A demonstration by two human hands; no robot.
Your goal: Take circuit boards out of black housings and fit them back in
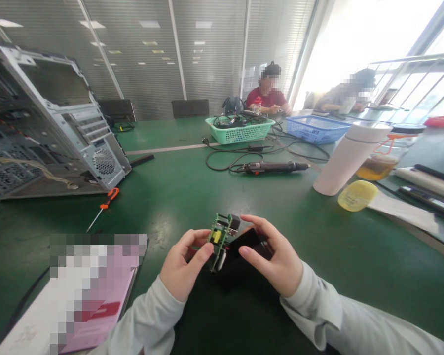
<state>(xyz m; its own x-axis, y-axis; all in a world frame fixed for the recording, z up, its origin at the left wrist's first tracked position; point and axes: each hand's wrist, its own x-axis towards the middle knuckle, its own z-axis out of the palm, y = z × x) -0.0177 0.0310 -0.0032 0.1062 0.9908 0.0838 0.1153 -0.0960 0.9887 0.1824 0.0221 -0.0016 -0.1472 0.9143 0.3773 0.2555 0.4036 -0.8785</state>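
Observation:
Between thumb and fingers, my left hand (187, 266) grips a small green circuit board assembly (219, 239) with a yellow component and a black block at its upper end. My right hand (276, 256) is curled round a glossy black casing (249, 239), thumb on the near side and index finger reaching toward the board. The board and the casing are close together above the table; whether they are joined I cannot tell. The lower part of the casing merges with the dark shadow below.
An open computer case (59, 128) stands at left, an orange screwdriver (109, 198) before it. Papers (111, 296) lie near left. Ahead are a corded black power screwdriver (276, 167), a green basket (240, 134) of cables and a blue basket (318, 130). A white tumbler (346, 160) stands right. Two people sit beyond.

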